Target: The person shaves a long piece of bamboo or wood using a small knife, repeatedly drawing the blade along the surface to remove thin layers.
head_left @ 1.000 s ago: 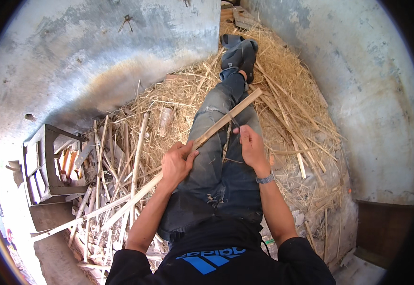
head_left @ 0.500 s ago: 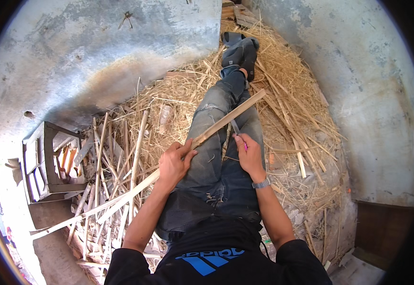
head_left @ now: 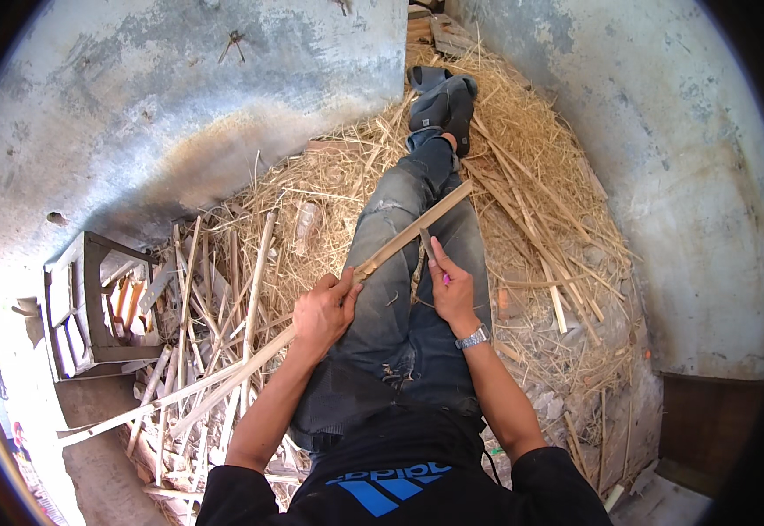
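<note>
My left hand (head_left: 323, 311) is closed around a long, pale bamboo strip (head_left: 412, 230). The strip slants across my thighs, its far end up to the right, and behind my hand it runs down to the left, seemingly split into two lengths. In my right hand (head_left: 452, 294) is a knife (head_left: 426, 244) with a pinkish-purple handle, mostly hidden by my fingers. Its grey blade points up and meets or nearly meets the strip's lower edge. My forefinger lies stretched along the blade.
My outstretched legs (head_left: 382, 210) lie on straw-like shavings (head_left: 522, 123). More bamboo strips (head_left: 257, 272) are heaped to the left, beside a dark wooden frame (head_left: 92, 307). A clear plastic bottle (head_left: 307, 223) lies among shavings. Worn walls (head_left: 312, 53) stand ahead and to the right.
The strip's far end has dropped slightly down and left. My right hand has shifted a little left and up, its forefinger now extended along the blade.
</note>
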A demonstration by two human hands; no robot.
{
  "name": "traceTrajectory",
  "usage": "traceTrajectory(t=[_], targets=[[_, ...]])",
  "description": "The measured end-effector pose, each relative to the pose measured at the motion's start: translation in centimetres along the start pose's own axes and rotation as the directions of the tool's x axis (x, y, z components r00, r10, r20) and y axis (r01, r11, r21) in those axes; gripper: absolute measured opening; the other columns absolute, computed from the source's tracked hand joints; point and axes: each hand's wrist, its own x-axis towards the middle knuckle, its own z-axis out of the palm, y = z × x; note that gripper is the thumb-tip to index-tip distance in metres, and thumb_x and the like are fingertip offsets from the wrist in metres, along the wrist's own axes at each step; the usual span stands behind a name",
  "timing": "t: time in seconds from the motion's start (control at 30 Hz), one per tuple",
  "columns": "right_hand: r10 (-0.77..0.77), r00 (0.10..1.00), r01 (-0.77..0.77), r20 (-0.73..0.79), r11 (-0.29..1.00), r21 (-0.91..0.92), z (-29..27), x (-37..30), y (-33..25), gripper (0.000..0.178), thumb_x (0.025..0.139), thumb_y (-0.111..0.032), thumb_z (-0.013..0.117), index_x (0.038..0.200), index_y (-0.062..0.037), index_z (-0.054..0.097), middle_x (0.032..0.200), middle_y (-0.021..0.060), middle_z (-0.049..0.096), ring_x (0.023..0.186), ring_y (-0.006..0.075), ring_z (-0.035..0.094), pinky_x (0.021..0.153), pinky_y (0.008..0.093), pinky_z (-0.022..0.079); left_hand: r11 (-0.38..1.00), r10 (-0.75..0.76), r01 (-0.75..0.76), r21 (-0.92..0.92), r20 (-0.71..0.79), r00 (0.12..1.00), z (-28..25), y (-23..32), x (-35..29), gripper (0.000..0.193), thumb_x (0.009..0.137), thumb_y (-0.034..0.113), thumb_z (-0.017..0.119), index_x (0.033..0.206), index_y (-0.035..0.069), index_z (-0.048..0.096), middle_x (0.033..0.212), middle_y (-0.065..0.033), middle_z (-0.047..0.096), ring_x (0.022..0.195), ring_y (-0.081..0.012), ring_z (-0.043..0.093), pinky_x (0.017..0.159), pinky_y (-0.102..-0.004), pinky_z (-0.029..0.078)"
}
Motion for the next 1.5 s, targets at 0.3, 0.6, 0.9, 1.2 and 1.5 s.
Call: traceTrajectory(t=[0.3,0.6,0.9,1.2,1.5], targets=[[0.039,0.996,-0.040,0.075,0.999,0.011,-0.1,-0.2,0.4,0.044,0.104,-0.014,0.064,0.148,-0.0169,0.062,0.077,0.0231,0.067,0.059,0.0111,0.052,0.061,0.0303,0.048,0.998,-0.028,0.029,-0.056,0.023,0.999,0.3,0.6,0.3,0.030,0.098,0.032,0.074,0.121,0.013,0.078,0.081,-0.0081,0.065,0.067,-0.0322,0.069,0.061,-0.0475,0.054],[0.000,0.962,-0.032,0.273,0.993,0.114,0.4,-1.6,-1.2,0.044,0.103,-0.010,0.064,0.147,-0.0143,0.063,0.077,0.0218,0.069,0.058,0.0151,0.060,0.063,0.0312,0.051,0.992,-0.058,0.061,-0.111,0.032,0.998,0.4,1.0,0.7,0.030,0.097,0.031,0.075,0.119,0.011,0.079,0.083,-0.0094,0.066,0.070,-0.0334,0.069,0.064,-0.0476,0.052],[-0.112,0.960,0.076,0.255,0.986,0.148,1.0,-2.0,-0.2,0.047,0.103,-0.011,0.065,0.149,-0.0177,0.061,0.073,0.0241,0.062,0.056,0.0179,0.052,0.063,0.0304,0.050,0.990,-0.077,0.083,-0.117,0.059,0.995,0.4,1.2,0.8,0.032,0.096,0.031,0.076,0.121,0.011,0.078,0.086,-0.0105,0.067,0.074,-0.0345,0.070,0.066,-0.0480,0.053],[-0.131,0.916,0.065,0.379,0.981,0.182,0.7,-1.8,0.1,0.046,0.104,-0.013,0.064,0.150,-0.0158,0.061,0.070,0.0220,0.057,0.057,0.0143,0.050,0.061,0.0318,0.049,0.984,-0.075,0.087,-0.155,0.079,0.994,0.3,1.2,0.9,0.033,0.095,0.030,0.076,0.121,0.009,0.077,0.088,-0.0131,0.068,0.078,-0.0367,0.070,0.069,-0.0486,0.053],[0.145,0.702,-0.563,0.697,0.713,0.418,0.1,-1.2,0.2,0.050,0.111,-0.018,0.059,0.160,-0.0164,0.049,0.070,-0.0094,0.035,0.055,0.0022,0.032,0.049,0.0220,0.027,0.983,-0.052,0.060,-0.176,0.050,0.997,0.8,0.8,0.6,0.033,0.094,0.028,0.078,0.120,0.008,0.078,0.085,-0.0122,0.067,0.075,-0.0346,0.069,0.067,-0.0471,0.052]])
